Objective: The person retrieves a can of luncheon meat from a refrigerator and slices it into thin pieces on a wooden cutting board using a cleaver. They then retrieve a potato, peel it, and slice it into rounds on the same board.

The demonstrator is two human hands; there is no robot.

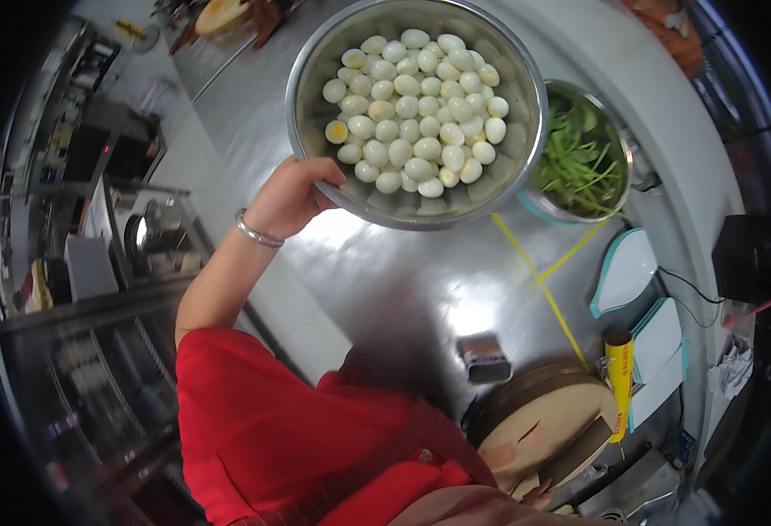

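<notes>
My left hand [300, 197], with a metal bangle at the wrist, grips the near left rim of a large stainless steel bowl [418, 209]. The thumb lies over the rim, and the other fingers are mostly hidden beneath it. Many small peeled boiled eggs [406, 118], quail-sized by their look, fill the middle of the bowl; a few show yellow yolk. The bowl appears raised over a steel worktop [385, 263]. Just right of it, partly covered by its edge, stands a metal basin [627, 158] of green leafy vegetables [576, 161]. My right hand is out of view.
Yellow tape lines [538, 279] mark the worktop. Nearer me are a small tin [486, 361], a round wooden chopping block [523, 421] and a yellow roll [619, 381]. White trays with teal edges [628, 269] lie at right. Another round block [224, 16] sits at far left.
</notes>
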